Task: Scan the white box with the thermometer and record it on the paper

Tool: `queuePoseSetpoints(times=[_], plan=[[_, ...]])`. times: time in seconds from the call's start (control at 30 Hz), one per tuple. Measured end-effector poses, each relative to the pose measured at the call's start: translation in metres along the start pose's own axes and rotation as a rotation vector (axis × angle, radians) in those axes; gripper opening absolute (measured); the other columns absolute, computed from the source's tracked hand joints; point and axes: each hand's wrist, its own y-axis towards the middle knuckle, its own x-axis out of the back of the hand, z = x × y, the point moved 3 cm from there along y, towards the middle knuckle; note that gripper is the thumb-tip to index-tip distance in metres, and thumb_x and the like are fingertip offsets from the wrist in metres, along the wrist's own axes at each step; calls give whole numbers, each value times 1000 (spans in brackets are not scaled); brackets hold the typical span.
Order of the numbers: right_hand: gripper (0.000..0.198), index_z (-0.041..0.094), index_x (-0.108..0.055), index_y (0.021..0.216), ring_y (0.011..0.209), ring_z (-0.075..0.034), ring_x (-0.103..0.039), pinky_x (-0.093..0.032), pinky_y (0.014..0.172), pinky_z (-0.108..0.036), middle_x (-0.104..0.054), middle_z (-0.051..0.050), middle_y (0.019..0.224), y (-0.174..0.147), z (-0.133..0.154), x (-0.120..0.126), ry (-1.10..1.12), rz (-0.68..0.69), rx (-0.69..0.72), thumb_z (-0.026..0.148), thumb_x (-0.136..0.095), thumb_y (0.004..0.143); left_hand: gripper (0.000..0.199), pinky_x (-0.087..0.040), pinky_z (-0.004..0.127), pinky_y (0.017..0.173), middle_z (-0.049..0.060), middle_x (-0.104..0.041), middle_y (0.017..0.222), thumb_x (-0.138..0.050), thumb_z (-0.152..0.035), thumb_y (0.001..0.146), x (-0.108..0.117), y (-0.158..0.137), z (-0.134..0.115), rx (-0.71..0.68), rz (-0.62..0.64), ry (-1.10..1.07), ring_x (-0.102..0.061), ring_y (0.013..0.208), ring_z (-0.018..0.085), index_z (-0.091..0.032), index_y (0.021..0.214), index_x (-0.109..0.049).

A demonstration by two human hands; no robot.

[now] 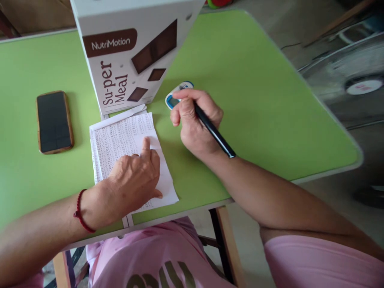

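Note:
Handwritten lines cover much of the paper sheets [166,188], which lie in a small stack near the table's front edge, their top end folded over. My left hand [133,180] rests on them, index finger and thumb stretched out, the other fingers curled, holding nothing. A black pen [214,130] is gripped in my right hand [199,128], to the right of the sheets; its writing tip is hidden by the fingers. Just beyond that hand lies a small white-and-blue device [170,100] with a grey screen, partly covered by the fingers.
A tall white NutriMotion box [99,76] stands right behind the paper. On the left, a phone [55,122] in a brown case lies face up, its screen dark. The green table [240,88] has a pale rim. Beyond its right side stands a fan [354,78].

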Motion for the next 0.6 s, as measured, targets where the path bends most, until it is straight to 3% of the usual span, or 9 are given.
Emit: queuePoseSetpoints(times=[0.13, 0.27, 0.33, 0.47, 0.6], plan=[[18, 27, -50, 102, 57, -12, -58, -50, 60, -30, -58, 6, 62, 3, 0, 6, 15, -38, 93, 42, -48, 93, 65, -28, 30, 45, 29, -42, 141, -60, -63, 78, 0, -1, 1, -4, 23, 6, -53, 53, 15, -5, 108, -61], [16, 26, -50, 104, 73, -15, -66, -54, 71, -33, -67, 1, 76, 6, 3, 8, -27, 23, 193, 33, -53, 90, 65, -28, 30, 44, 30, -40, 143, -60, -63, 79, 1, 0, 1, -9, 38, 8, -53, 53, 15, -6, 108, -61], [13, 25, -54, 101, 76, -16, -66, -54, 74, -35, -68, -2, 81, 9, 3, 9, -156, 145, 196, 30, -55, 88, 65, -28, 30, 43, 30, -40, 142, -60, -62, 79, 2, 1, 1, -5, 48, 7, -53, 51, 14, -5, 109, -61], [15, 25, -61, 101, 86, -21, -64, -51, 80, -39, -69, -6, 90, 10, 0, 12, -529, 517, 200, 26, -50, 91, 68, -28, 31, 42, 31, -41, 141, -63, -62, 77, 2, 2, 1, -1, 59, -23, -55, 51, 16, -3, 113, -60], [27, 18, -59, 111, 88, -23, -59, -45, 76, -39, -67, -9, 91, 7, 0, 15, -785, 648, 295, 17, -39, 94, 68, -28, 31, 43, 31, -42, 141, -65, -61, 76, 1, 2, 1, -1, 57, -49, -55, 52, 16, -4, 113, -60]])
